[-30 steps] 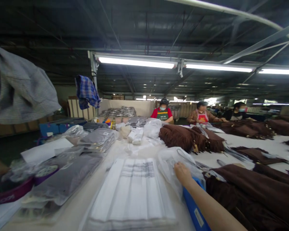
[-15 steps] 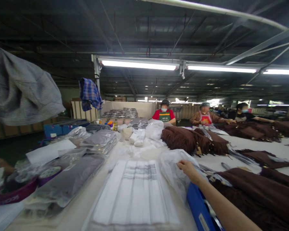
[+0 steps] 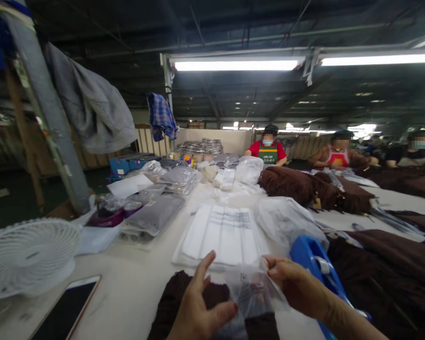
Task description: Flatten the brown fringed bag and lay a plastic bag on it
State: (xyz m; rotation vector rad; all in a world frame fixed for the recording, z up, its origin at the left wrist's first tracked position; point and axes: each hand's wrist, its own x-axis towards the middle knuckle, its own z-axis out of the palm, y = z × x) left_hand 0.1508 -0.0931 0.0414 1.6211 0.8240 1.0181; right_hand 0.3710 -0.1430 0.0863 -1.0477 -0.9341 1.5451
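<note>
A small clear plastic bag [image 3: 253,293] sits at the lower centre of the frame, held between both hands just above a dark brown garment [image 3: 177,302] that lies on the white table [image 3: 127,293]. The left hand [image 3: 198,311] grips the bag's left edge, thumb pressed against it and the forefinger lifted straight up. The right hand [image 3: 292,285] pinches the bag's upper right corner with curled fingers. Something dark shows inside the bag, though the blur makes it hard to say what.

Just right of the hands stands a blue tape dispenser [image 3: 315,257]. Beyond the bag lies a flat stack of white bags [image 3: 223,231]. A phone [image 3: 69,309] and a white fan [image 3: 28,257] occupy the lower left. More brown garments [image 3: 304,186] spread across the right side, where three people stand at the far edge.
</note>
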